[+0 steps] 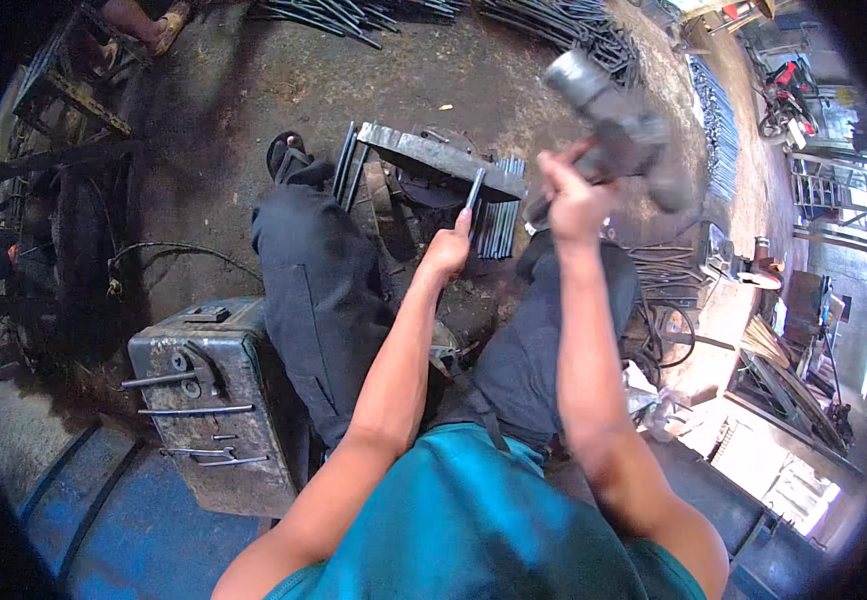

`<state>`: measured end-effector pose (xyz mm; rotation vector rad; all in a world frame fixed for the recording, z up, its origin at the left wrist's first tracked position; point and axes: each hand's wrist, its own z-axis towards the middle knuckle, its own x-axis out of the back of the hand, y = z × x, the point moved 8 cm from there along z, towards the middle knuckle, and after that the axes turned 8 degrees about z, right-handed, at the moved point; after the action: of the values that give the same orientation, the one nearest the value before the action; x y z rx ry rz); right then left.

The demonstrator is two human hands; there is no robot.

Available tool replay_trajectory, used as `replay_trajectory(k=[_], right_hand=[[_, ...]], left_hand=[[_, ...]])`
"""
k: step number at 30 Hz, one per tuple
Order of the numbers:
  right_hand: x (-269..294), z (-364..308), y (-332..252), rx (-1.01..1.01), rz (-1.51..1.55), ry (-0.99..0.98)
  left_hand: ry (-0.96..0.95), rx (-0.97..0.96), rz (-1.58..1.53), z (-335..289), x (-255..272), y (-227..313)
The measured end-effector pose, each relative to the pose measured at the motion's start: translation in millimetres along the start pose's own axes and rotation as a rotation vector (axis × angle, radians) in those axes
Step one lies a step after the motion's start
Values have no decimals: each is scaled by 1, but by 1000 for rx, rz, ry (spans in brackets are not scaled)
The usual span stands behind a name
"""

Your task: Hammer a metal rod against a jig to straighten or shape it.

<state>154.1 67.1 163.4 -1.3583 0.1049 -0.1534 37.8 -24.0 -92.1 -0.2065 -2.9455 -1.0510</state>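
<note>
My left hand is closed around a short metal rod. The rod's upper end lies at the near edge of a long, worn steel block between my feet. My right hand grips a hammer, raised to the right of the block and smeared by motion. Beside and partly under the block's right end, several cut rods lie side by side. A few more rods lean near its left end.
To my left stands a scuffed metal box with a hammer-like tool and several rods on it. Rod piles lie ahead, with bluish rods along the right. A cable crosses the floor. Another person's foot shows at upper left.
</note>
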Motion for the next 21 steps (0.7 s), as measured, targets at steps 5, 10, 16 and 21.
replay_trajectory(k=[5,10,16,21], right_hand=[[16,-48,128,-352,-714,-27],[17,-22,101,-371,-445,2],[-3,16,-35,-234,61,-24],[5,20,-43,-35,216,17]], left_hand=[[34,-27,48,17,-6,-14],[-42,16,-38,8,-8,-7],[-34,7,-35,-6,-3,3],[-60,9,-45,3,-7,-1]])
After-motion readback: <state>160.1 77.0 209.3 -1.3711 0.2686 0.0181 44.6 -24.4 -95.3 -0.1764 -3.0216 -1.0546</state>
